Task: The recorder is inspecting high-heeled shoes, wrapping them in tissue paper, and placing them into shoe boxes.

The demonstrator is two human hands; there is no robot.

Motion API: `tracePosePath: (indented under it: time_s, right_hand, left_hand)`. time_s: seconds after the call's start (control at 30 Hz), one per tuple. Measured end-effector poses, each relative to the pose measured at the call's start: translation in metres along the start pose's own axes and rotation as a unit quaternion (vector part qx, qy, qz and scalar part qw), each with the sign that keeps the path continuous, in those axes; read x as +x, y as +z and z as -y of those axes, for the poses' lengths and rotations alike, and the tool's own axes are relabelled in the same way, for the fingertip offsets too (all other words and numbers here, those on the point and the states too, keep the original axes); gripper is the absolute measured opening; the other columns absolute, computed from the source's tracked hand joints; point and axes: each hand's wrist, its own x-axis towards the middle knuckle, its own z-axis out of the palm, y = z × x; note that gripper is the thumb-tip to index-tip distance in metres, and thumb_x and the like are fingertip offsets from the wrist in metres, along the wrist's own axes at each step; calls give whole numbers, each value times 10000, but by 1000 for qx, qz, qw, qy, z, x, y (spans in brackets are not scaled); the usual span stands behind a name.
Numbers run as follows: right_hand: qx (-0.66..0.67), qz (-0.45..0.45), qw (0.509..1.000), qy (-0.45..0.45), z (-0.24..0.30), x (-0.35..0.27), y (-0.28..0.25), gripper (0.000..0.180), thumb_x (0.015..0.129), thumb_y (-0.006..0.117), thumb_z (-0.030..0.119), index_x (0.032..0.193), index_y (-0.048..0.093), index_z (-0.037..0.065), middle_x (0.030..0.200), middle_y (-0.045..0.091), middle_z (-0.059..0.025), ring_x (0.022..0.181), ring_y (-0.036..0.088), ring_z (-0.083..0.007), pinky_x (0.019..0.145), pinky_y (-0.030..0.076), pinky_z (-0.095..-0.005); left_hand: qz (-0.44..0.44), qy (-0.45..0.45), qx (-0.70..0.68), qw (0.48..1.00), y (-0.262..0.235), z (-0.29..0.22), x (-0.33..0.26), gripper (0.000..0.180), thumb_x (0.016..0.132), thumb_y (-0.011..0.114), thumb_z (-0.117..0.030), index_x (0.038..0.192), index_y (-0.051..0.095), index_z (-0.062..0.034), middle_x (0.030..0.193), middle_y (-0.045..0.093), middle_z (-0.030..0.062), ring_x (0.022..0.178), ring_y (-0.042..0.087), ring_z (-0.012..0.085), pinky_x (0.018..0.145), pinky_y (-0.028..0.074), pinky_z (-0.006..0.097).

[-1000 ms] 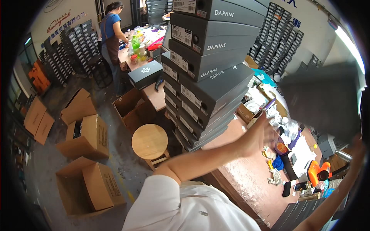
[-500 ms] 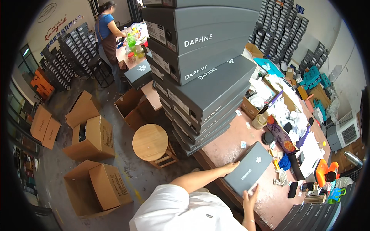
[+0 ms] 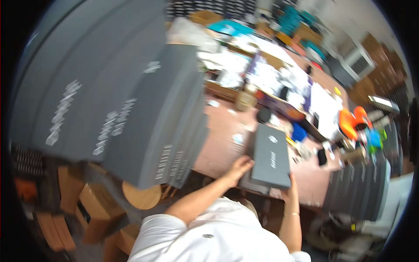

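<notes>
A closed dark grey shoebox (image 3: 270, 155) with white print on its lid is between my hands, over the near edge of the pinkish worktable (image 3: 218, 148). My left hand (image 3: 240, 169) holds its left side near the front corner. At the near right corner, my right hand (image 3: 290, 188) grips the box, with some fingers hidden beneath or behind it. A tall stack of similar grey shoeboxes (image 3: 131, 100) rises close on the left, blurred by motion.
More shoeboxes (image 3: 355, 187) stand in a row at the table's right end. Behind the held box lie a jar (image 3: 245, 100), a black round lid (image 3: 263, 115), white paper and an orange tape dispenser (image 3: 348, 124). Cartons (image 3: 98, 209) and a wooden stool (image 3: 142, 195) are at lower left.
The view has swung to the right, so the stack looms at left and the co-worker is out of sight. The shoebox has turned more upright in the picture, still in both hands.
</notes>
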Motion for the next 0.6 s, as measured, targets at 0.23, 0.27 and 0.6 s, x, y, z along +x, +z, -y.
tracePosePath:
  time_s: [0.23, 0.27, 0.6]
  right_hand:
    - [-169, -54, 982, 71, -46, -25, 98, 271, 829, 729, 268, 960, 564, 97, 929, 602, -31, 770, 601, -169, 637, 484, -287]
    - [-296, 63, 953, 20, -55, -24, 103, 300, 814, 743, 260, 957, 550, 80, 920, 605, -56, 731, 601, -176, 616, 480, -291]
    - [-742, 23, 628, -234, -19, 17, 27, 414, 748, 699, 148, 1129, 551, 89, 1336, 440, -185, 1269, 367, -361, 1035, 270, -523]
  left_hand:
    - [52, 150, 288, 944, 4, -112, -26, 842, 866, 632, -480, 1454, 253, -12, 1486, 275, 216, 1375, 282, 348, 1112, 248, 410]
    - [61, 159, 337, 926, 13, -112, -27, 914, 845, 645, -505, 1479, 185, -34, 1497, 244, 229, 1373, 259, 398, 1111, 248, 433]
    - [-182, 239, 708, 639, -65, -81, -24, 664, 806, 630, -51, 1401, 339, -12, 1300, 481, 247, 1156, 494, 391, 981, 407, 421]
